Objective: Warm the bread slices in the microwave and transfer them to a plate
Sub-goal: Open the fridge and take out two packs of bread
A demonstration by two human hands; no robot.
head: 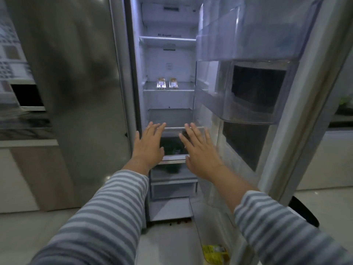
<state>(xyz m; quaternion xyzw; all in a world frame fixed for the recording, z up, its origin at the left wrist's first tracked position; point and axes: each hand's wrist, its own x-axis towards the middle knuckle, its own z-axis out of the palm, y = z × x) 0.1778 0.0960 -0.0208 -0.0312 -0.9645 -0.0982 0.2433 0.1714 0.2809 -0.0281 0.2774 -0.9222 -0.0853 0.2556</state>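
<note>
Tall steel fridge (pixel 133 73) stands with right door open. Two clear plastic-wrapped bread packets (pixel 167 83) sit side by side on middle shelf. Left hand (pixel 150 145) and right hand (pixel 200 153) reach in below, fingers spread flat, holding nothing. Yellow packet (pixel 214 254) in bottom door bin.

Two small clear packets of bread: left packet (pixel 161 83) and right packet (pixel 173 83), side by side, just apart, on a middle shelf (pixel 168 90) of the open fridge, set toward the back. Each see-through and glossy, with pale brown contents showing at the top and a white label on the front. Standing about upright, faces turned outward. Sealed or open: too small and blurred to tell. Untouched, well above both hands.
</note>
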